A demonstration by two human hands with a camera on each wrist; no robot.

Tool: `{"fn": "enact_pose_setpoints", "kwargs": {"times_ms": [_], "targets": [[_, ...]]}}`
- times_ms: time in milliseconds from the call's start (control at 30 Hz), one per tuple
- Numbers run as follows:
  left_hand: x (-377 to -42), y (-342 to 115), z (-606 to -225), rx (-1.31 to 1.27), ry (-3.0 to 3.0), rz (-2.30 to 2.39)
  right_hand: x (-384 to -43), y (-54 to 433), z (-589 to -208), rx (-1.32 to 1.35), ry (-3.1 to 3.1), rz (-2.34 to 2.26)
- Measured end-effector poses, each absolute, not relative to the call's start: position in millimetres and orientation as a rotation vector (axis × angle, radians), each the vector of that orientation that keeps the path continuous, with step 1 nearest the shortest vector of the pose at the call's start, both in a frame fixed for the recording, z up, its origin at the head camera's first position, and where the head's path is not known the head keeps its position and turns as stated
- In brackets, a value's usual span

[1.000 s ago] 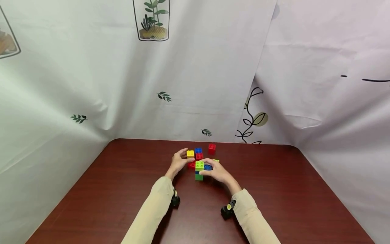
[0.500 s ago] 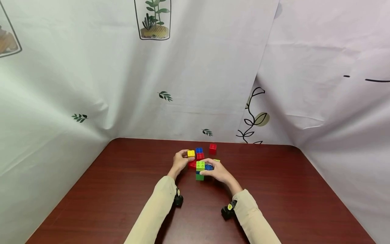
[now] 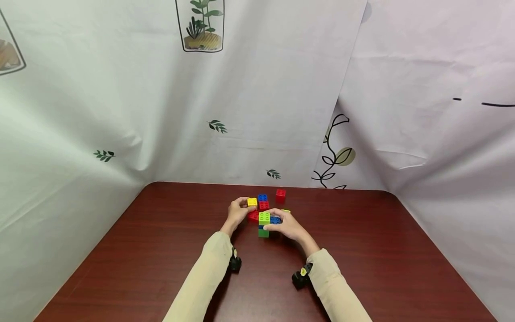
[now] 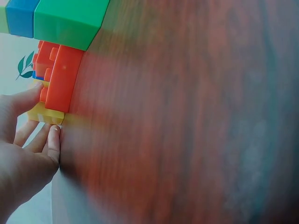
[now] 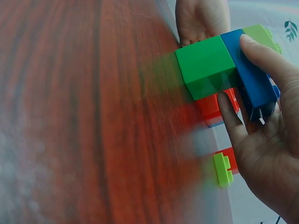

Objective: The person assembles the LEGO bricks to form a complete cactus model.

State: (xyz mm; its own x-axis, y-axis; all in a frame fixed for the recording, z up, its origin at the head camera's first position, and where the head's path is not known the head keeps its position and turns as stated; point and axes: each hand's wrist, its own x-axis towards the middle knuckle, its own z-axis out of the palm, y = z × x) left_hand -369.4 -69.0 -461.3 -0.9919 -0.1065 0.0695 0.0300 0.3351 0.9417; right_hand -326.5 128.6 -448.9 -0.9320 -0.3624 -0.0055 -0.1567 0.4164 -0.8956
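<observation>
For the step in hand, we would judge it best to keep the right hand (image 3: 284, 225) firm but light on the stack (image 3: 263, 218), thumb on 1 side of the blue block (image 5: 255, 91) and fingers on the other, so that nothing twists on its studs. With the left hand (image 3: 237, 211), we should hold the yellow block (image 3: 251, 202) low on its sides, leaving its studs uncovered, and mind the red block (image 4: 64, 77) just beside it, which a stray thumb could nudge.

Both our hands are gripping: the right has the stack between thumb and fingers, and the left pinches the yellow block. Whether the yellow block is lifted at all, we cannot tell.

The stack stands upright on the brown table (image 3: 261, 295), in front of the other blocks, and shows 3 layers: a plain green block (image 5: 205, 67) at the bottom, the blue block in the middle, reaching out to the right past the rest, and a lime block (image 3: 264, 218) on top with bare studs. The yellow block, beyond the stack and to its left, is bright and has its studs facing up.
</observation>
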Motion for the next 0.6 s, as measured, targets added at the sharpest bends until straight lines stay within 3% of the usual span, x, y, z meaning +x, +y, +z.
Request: {"fn": "enact_pose_setpoints", "kwargs": {"times_ms": [600], "targets": [[-366.9, -77.6, -462.3, 0.132, -2.525, -1.721, -324.8, 128.5, -447.7, -0.437, 2.450, -1.547]]}}
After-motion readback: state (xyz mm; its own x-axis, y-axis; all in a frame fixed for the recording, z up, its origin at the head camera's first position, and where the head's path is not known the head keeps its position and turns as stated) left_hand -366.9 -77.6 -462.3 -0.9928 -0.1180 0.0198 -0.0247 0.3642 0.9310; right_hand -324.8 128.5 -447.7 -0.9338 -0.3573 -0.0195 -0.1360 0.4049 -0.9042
